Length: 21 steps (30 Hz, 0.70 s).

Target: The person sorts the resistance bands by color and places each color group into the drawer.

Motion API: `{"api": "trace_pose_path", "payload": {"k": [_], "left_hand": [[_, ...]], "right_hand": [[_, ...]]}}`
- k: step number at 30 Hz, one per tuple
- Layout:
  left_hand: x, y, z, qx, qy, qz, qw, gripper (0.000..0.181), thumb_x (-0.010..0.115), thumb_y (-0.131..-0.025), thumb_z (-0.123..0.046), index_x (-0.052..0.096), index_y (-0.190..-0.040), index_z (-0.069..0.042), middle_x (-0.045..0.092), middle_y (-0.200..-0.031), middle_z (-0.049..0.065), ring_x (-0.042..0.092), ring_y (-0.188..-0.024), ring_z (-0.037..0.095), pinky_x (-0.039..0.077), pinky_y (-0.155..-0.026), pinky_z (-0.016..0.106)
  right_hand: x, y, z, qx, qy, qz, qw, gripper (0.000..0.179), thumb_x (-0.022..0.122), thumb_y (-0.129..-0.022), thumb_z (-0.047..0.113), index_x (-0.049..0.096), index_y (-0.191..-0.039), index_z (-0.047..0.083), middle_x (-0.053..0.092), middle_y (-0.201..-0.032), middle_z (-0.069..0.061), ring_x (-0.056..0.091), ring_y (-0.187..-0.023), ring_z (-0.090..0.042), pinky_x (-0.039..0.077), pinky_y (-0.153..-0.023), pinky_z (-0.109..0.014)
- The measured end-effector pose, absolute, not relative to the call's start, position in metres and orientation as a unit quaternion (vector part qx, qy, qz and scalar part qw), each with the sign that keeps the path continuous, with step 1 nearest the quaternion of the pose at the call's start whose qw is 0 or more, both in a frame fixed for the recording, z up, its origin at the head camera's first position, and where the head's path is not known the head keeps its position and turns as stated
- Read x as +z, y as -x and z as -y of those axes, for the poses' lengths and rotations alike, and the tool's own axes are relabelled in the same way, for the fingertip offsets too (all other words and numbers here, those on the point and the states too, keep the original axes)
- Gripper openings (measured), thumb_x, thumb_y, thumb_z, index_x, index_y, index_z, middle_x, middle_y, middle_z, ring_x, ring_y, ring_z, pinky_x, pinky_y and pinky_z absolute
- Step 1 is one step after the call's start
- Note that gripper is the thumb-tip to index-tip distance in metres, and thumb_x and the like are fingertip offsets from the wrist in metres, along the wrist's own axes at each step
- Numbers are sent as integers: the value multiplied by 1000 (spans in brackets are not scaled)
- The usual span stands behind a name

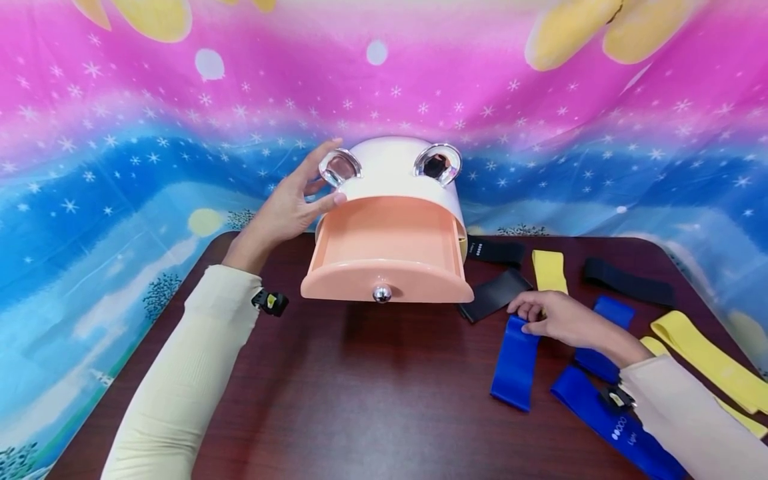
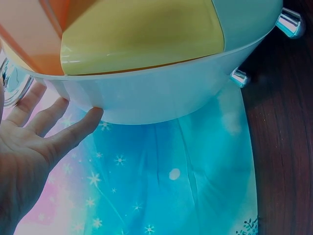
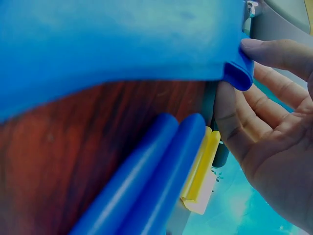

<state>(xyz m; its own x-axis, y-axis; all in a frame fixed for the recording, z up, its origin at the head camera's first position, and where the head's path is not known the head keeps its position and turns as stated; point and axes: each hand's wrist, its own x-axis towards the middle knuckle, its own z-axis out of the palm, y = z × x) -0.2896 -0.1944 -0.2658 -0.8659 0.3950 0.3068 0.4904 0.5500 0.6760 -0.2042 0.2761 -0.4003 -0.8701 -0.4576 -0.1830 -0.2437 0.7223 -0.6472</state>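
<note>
A white drawer box (image 1: 393, 170) with two silver-rimmed ears stands at the back of the table, its peach drawer (image 1: 342, 280) pulled out. A silver ball knob (image 1: 382, 293) sits on the drawer front. My left hand (image 1: 285, 210) rests on the box beside its left ear. In the left wrist view, extended fingers (image 2: 73, 134) touch the white shell. To the right of the drawer, my right hand (image 1: 567, 319) pinches the upper end of a blue resistance band (image 1: 515, 373) between thumb and fingers. The right wrist view shows this flat loop (image 3: 146, 39) close up.
Around my right arm lie more blue bands (image 1: 612, 413), yellow bands (image 1: 708, 353) and a yellow loop (image 1: 549, 270). Black bands (image 1: 630, 281) lie farther back, one (image 1: 495, 297) beside the drawer. A patterned cloth (image 1: 180, 127) hangs behind the dark wooden table (image 1: 360, 413).
</note>
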Motion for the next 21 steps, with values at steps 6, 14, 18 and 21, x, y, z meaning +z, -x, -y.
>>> {"api": "trace_pose_path", "payload": {"k": [6, 14, 18, 21], "left_hand": [[-266, 290, 195, -407, 255, 875, 59, 81, 71, -101, -33, 22, -164, -50, 20, -175, 1, 44, -150, 44, 52, -106, 63], [-266, 290, 195, -406, 251, 877, 54, 81, 70, -101, -35, 21, -163, -52, 19, -175, 0, 43, -150, 44, 51, -107, 64], [-266, 290, 195, -408, 253, 875, 55, 81, 70, -101, -34, 21, -164, -51, 20, -175, 0, 44, -150, 43, 52, -106, 63], [-266, 290, 195, -408, 254, 875, 55, 81, 71, -101, -34, 22, -164, -51, 19, -175, 0, 43, -150, 44, 52, -106, 63]], "right_hand": [[-398, 203, -276, -319, 194, -911, 177, 29, 73, -96, 5, 69, -125, 4, 68, -108, -6, 61, -100, -21, 56, -78, -23], [-393, 203, -274, -314, 201, -909, 185, 29, 72, -96, 3, 70, -125, 5, 67, -109, -7, 61, -98, -20, 57, -77, -25], [-389, 202, -272, -313, 202, -910, 184, 29, 71, -96, 0, 71, -125, 5, 66, -109, -8, 62, -97, -20, 57, -75, -26], [-385, 200, -271, -309, 199, -912, 184, 30, 71, -96, 0, 70, -125, 6, 66, -111, -9, 63, -95, -20, 55, -70, -26]]}}
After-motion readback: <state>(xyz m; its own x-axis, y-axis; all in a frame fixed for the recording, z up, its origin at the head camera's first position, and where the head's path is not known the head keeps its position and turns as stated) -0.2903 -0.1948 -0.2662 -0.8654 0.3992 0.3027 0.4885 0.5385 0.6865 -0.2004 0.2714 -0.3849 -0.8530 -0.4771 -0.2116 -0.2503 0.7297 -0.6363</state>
